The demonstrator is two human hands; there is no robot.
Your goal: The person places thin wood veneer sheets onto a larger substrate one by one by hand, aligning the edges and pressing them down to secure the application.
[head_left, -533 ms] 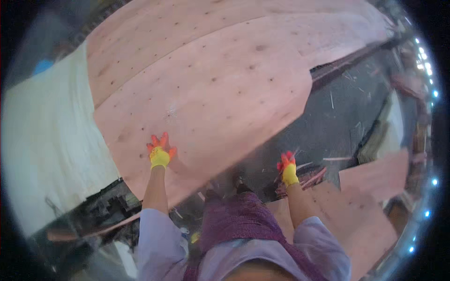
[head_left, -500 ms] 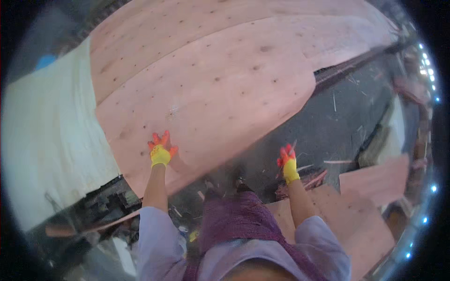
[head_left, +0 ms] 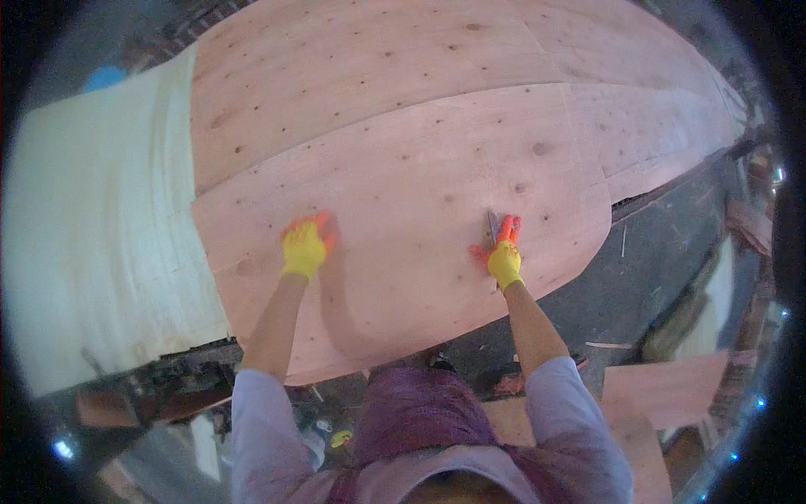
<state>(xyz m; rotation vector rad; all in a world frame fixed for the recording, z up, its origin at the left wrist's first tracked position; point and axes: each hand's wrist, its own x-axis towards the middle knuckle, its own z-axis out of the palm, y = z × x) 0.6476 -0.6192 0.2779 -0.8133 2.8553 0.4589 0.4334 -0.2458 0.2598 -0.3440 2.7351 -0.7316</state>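
Note:
A large pinkish wood veneer sheet [head_left: 403, 277] with dark knots lies in front of me, its near edge close to my body. My left hand [head_left: 305, 245], in a yellow glove with orange fingers, is over its left part, fingers apart and slightly blurred, holding nothing I can see. In a matching glove, my right hand [head_left: 505, 254] is over the sheet's right part. It grips a slim, grey, blade-like tool [head_left: 493, 223] that points away from me; its exact kind is too small to tell.
More veneer sheets [head_left: 403, 71] extend beyond and to the right. Pale cream sheets [head_left: 117, 227] lie at the left. Loose veneer pieces [head_left: 663, 391] and wood scraps are on the dark floor [head_left: 646, 252] at the right. Debris lies at the lower left.
My right hand has come from over the floor at the right onto the near sheet, with the tool in it. My left hand has shifted slightly farther out and right. The view has shifted.

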